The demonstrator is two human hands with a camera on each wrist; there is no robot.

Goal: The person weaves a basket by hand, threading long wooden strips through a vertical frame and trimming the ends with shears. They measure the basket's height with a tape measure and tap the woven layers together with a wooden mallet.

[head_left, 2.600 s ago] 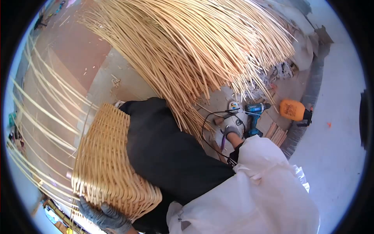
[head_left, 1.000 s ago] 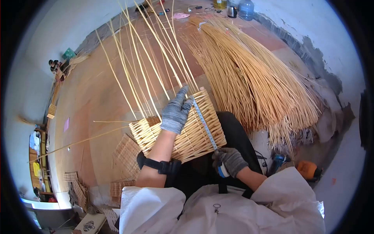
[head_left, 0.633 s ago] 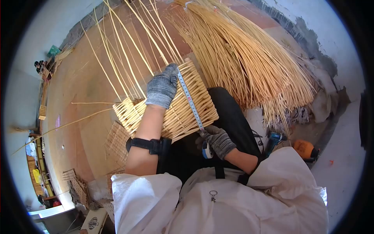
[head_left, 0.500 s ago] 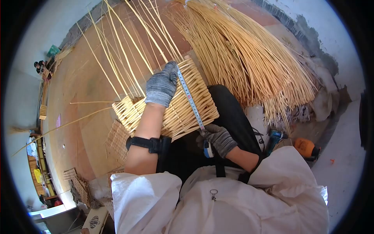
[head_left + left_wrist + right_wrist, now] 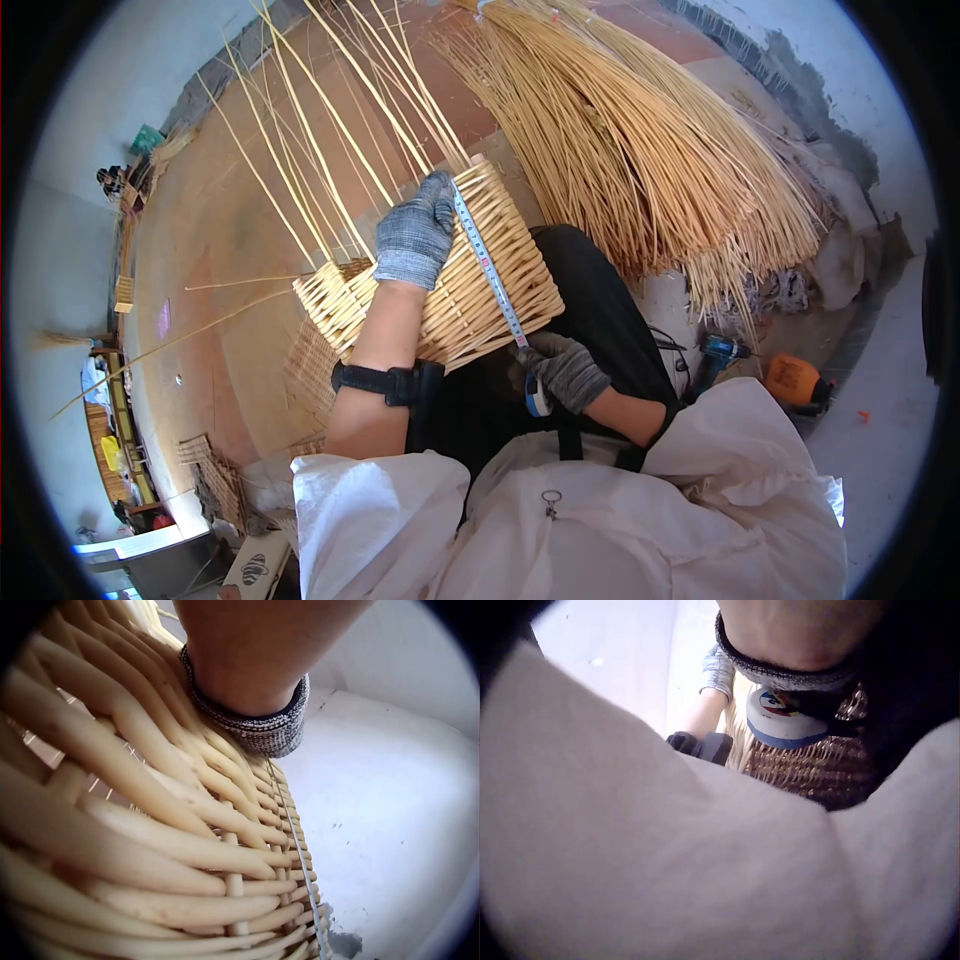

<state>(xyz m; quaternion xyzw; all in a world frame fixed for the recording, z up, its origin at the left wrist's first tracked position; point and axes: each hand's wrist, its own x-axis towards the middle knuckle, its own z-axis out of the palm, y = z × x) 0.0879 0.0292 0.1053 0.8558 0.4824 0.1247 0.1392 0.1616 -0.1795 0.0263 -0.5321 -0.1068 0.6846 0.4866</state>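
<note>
A woven wicker basket lies tilted across the person's lap, long loose stakes rising from its far edge. Over its side runs the blade of a tape measure, stretched straight from one hand to the other. At the far edge the gloved left hand lies on the weave and holds the blade's end there. The gloved right hand grips the tape measure's white and blue case below the near edge. That case also shows in the right wrist view, under the glove cuff. In the left wrist view the blade runs along the weave; the left fingers are hidden.
A large bundle of willow rods lies on the floor to the right. Near it are a blue cordless drill and an orange container. Woven panels lie at the left. Long stakes spread forward and left.
Earlier the right hand was beside the drill with a purple-handled tool, and the left held the basket's side. The basket has since turned, and the tape is stretched across it. Lately there is little movement.
</note>
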